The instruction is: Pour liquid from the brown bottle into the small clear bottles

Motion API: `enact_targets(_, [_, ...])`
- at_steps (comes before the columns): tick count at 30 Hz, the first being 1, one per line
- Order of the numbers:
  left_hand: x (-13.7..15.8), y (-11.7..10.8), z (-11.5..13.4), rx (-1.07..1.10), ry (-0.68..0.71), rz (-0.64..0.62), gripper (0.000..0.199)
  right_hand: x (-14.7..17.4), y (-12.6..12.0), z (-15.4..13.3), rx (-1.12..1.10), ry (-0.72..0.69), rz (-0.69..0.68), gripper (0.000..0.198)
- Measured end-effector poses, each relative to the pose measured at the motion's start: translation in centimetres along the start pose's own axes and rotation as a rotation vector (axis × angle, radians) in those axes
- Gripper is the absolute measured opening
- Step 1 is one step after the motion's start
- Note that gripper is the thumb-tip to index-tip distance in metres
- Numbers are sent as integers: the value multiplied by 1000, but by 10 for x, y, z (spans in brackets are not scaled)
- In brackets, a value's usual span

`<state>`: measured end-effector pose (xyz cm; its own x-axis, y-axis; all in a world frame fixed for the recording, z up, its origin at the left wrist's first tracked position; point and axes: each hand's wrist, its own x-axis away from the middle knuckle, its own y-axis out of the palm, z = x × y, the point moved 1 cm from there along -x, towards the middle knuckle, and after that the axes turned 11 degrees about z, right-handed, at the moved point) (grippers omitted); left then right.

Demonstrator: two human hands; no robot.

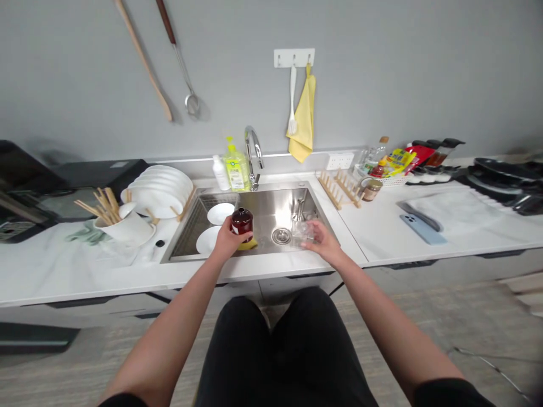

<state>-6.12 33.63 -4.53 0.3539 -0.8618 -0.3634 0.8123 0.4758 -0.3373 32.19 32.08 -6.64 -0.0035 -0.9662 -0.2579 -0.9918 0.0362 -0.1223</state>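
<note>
My left hand (228, 240) is closed around a dark red-brown bottle (242, 220) with a black top, held upright over the steel sink (271, 203). A yellow cloth or sponge (248, 244) shows just below the bottle. In my right hand (323, 242) is a clear, see-through container (302, 233), gripped from its right side near the drain (281, 236); its exact shape is blurred. White bowls (220, 213) sit in the rack at the sink's left side.
Behind the sink stand a faucet (253, 158), a yellow-green soap bottle (237, 169) and a white bottle (220, 173). Plates (163, 186) and a utensil holder (127, 229) are left. Rightward are a wooden rack (339, 189), a jar (370, 190) and a phone (423, 229).
</note>
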Motion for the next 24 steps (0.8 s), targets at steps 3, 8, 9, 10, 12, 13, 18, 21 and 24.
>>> enact_targets(3, [-17, 5, -13, -9, 6, 40, 70, -37, 30, 6, -50, 40, -24, 89])
enact_targets(8, [-39, 31, -25, 44, 7, 50, 71, -76, 70, 29, -151, 103, -17, 89])
enact_targets(9, [-42, 37, -26, 48, 4, 43, 71, -80, 77, 34, -154, 113, -12, 86])
enact_targets(10, [-45, 42, -27, 47, 1, 35, 71, -84, 83, 40, -152, 122, -8, 83])
enact_targets(12, [-49, 51, -30, 41, -9, 21, 72, -90, 94, 49, -135, 140, -5, 79])
enact_targets(13, [-51, 55, -33, 42, -12, 16, 74, -93, 99, 53, -125, 148, -9, 79])
enact_targets(18, [-59, 65, -49, 60, 13, -20, 85, -103, 116, 64, -104, 131, -57, 82])
enact_targets(21, [-60, 65, -55, 50, 38, -23, 89, -105, 118, 67, -92, 106, -78, 81])
enact_targets(24, [-59, 64, -54, 17, 64, -23, 90, -105, 115, 68, -86, 79, -80, 78])
